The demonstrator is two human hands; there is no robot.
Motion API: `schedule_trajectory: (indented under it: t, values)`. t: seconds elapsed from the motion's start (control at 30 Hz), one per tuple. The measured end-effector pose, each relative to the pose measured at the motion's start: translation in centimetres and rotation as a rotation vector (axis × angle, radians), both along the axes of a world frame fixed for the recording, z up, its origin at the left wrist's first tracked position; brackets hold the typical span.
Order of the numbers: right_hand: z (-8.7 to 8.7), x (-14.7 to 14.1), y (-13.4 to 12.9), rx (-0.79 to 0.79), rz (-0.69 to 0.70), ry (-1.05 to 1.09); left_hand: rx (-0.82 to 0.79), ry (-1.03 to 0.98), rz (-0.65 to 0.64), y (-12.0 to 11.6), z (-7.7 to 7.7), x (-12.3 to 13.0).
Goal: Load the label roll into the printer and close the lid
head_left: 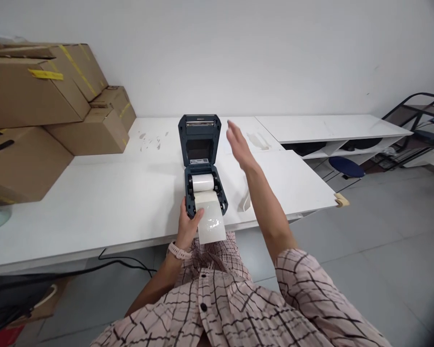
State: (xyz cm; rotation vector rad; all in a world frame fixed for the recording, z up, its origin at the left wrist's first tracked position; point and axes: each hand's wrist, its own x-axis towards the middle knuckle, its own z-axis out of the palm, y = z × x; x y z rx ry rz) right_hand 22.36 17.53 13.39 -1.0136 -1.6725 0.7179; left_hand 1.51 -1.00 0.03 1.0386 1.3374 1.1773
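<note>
A dark label printer stands on the white table with its lid raised. Inside it lies a white label roll, and a strip of labels hangs out over the printer's front and the table edge. My left hand is at the printer's front left corner, its thumb pressing on the strip and its other fingers against the printer's side. To the right of the raised lid, my right hand is in the air, fingers stretched out, holding nothing.
Cardboard boxes are stacked at the left of the table. A small white upright object stands right of the printer, partly behind my right forearm. Farther right are a blue stool and a dark rack. Black cables hang below the table.
</note>
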Motion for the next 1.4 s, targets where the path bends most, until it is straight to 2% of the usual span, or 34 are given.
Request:
schedule_trajectory:
  t: [0.07,0.13,0.17,0.23,0.33,0.4,0.47,0.53,0.6,0.7,0.77,0.87,1.23,1.3,1.4]
  values:
    - [2.3,-1.1,4.6,-0.073,0.075,0.073,-0.016,0.006,-0.001,0.1,0.3,-0.1]
    - [3.8,-2.4,6.8,-0.122,0.137,0.112,-0.032,0.004,-0.008,0.2,0.5,-0.3]
    - [4.2,-2.9,6.7,-0.124,0.148,0.127,-0.035,0.001,-0.018,0.2,0.6,-0.4]
    - [4.3,-3.4,4.4,-0.085,0.127,0.156,-0.026,-0.021,-0.061,0.1,0.5,-0.8]
    - [2.5,-3.1,-2.4,-0.005,0.047,0.201,-0.037,-0.067,-0.088,-0.2,0.3,-1.9]
    - [0.1,-2.6,-7.2,0.005,0.001,0.222,-0.050,-0.087,-0.038,-0.1,0.4,-2.6]
    - [-2.9,-2.3,-11.0,-0.023,-0.042,0.236,-0.028,-0.095,0.018,0.1,0.9,-3.0]
    - [-6.2,-2.4,-13.2,-0.117,-0.071,0.270,0.007,-0.088,0.046,0.7,1.6,-2.9]
    - [-9.0,-2.7,-14.1,-0.303,-0.087,0.364,-0.001,-0.072,0.055,1.4,2.3,-2.4]
    - [-11.4,-3.2,-14.3,-0.596,-0.045,0.552,-0.051,-0.069,0.053,2.3,2.7,-1.5]
    - [-11.7,-3.2,-14.2,-0.683,0.016,0.611,-0.051,-0.092,0.002,2.7,2.7,-1.1]
    - [-11.5,-2.9,-14.4,-0.708,0.061,0.597,-0.008,-0.113,-0.081,2.7,2.4,-1.1]
    - [-12.8,-2.7,-14.2,-0.645,0.015,0.565,0.090,0.048,-0.088,3.3,2.0,-2.0]
    - [-12.7,-2.7,-14.2,-0.651,0.035,0.573,0.107,0.099,-0.042,2.2,1.5,-1.9]
    - [-12.6,-2.8,-14.2,-0.646,0.039,0.595,0.118,0.246,0.177,-1.1,0.1,-1.1]
